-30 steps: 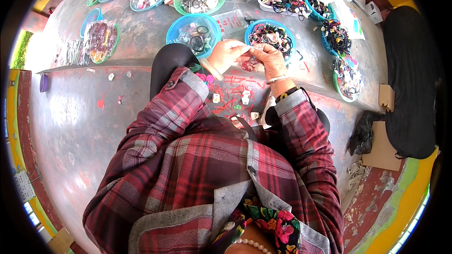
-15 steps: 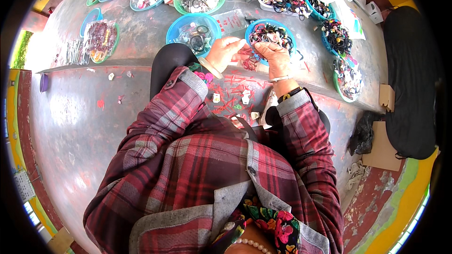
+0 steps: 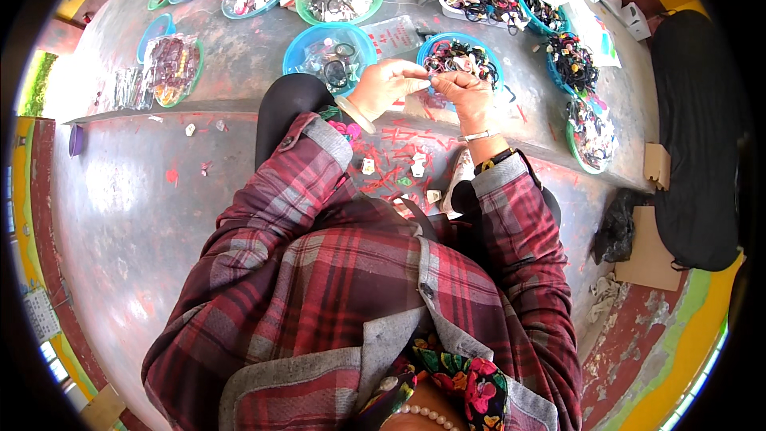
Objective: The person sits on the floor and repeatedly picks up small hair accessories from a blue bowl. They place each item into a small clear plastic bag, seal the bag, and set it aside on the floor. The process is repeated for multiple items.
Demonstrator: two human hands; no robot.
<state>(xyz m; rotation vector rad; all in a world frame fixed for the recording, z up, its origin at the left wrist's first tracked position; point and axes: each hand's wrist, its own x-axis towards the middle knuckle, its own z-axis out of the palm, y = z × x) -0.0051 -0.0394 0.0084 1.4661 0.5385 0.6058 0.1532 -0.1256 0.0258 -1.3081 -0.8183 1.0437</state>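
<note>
My left hand (image 3: 384, 92) and my right hand (image 3: 467, 96) meet fingertip to fingertip, both pinched. What they hold between them is too small to make out; something thin and reddish shows faintly below the fingers. Just beyond my right hand stands a blue basket (image 3: 498, 61) full of hair ties (image 3: 457, 58) in black, red and pale colours. Past my left hand is another blue basket (image 3: 292, 54), with clear plastic packets and black hair ties (image 3: 337, 73) in it.
Red scraps (image 3: 399, 137) and small white cards (image 3: 418, 164) litter the lower floor between my legs. A raised step (image 3: 215, 114) crosses in front. More baskets, including a green one (image 3: 300, 5), stand farther off. At right lie a long black bag (image 3: 692, 136) and cardboard (image 3: 653, 249).
My fingertips have come together, closing the small gap between my hands. The dark red strand that hung below them now shows far less.
</note>
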